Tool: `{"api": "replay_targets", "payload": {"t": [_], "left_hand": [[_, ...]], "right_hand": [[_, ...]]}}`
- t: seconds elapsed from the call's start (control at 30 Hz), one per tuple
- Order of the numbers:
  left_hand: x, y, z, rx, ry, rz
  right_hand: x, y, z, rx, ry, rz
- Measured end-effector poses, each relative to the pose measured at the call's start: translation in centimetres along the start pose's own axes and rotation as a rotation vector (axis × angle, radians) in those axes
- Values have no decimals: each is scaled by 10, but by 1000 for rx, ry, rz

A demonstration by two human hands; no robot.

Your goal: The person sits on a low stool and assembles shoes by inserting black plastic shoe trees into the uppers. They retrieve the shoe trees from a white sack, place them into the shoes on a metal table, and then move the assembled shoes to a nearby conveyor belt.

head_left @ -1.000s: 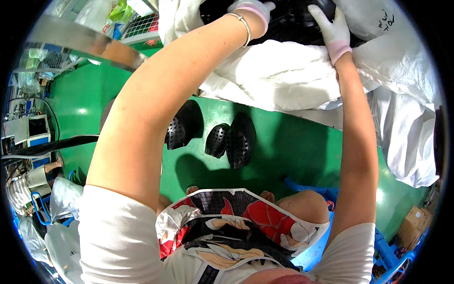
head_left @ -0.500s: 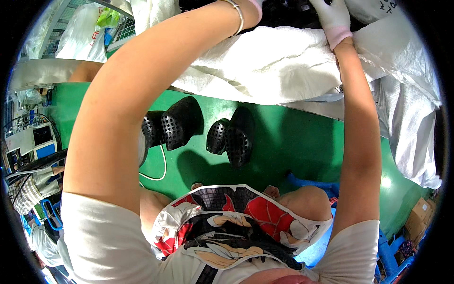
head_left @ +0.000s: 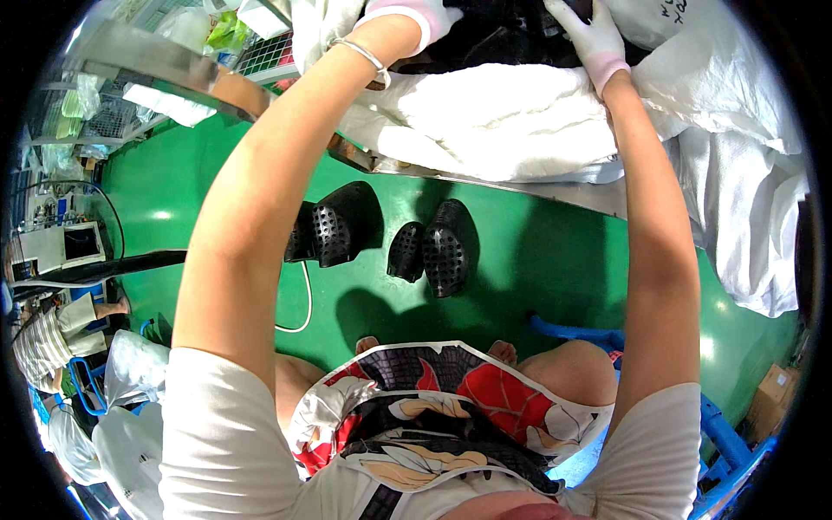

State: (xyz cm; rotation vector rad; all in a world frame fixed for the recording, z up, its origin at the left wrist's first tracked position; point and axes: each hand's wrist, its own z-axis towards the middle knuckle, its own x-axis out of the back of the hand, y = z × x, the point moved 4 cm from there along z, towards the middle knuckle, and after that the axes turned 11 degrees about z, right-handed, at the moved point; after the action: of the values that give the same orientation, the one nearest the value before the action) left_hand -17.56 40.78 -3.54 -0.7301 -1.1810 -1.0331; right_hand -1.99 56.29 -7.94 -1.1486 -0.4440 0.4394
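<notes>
My left hand, in a white glove with a pink cuff, rests at the left end of a dark black material that looks soft or furry. Its fingers are partly cut off by the top edge, so their grip cannot be made out. Toward the right end of this material is my right hand, gloved the same way, thumb and fingers apart. A white cloth-like sack lies bunched along the near side of the black material, beneath my wrists. What the black material is exactly does not show.
Black perforated shoes stand on the green floor below the metal table edge. White sacking hangs at the right. Left are wire racks, bags and another person. A cardboard box sits far right.
My left hand has come left and slightly nearer, showing more of its glove. The right hand has shifted a little left. The whole view has also turned slightly.
</notes>
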Motion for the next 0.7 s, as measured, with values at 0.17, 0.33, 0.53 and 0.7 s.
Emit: {"api": "replay_targets", "payload": {"t": [0.17, 0.33, 0.53, 0.7], "left_hand": [[32, -4, -34, 102, 371, -74], [71, -7, -83, 123, 135, -955], [49, -23, -135, -180, 266, -1428], [42, -7, -159, -225, 37, -1989]], "right_hand": [[12, 23, 16, 121, -163, -393], [6, -2, -3, -105, -156, -887], [2, -86, -54, -92, -277, -739], [-39, -84, -126, 495, -475, -281]]}}
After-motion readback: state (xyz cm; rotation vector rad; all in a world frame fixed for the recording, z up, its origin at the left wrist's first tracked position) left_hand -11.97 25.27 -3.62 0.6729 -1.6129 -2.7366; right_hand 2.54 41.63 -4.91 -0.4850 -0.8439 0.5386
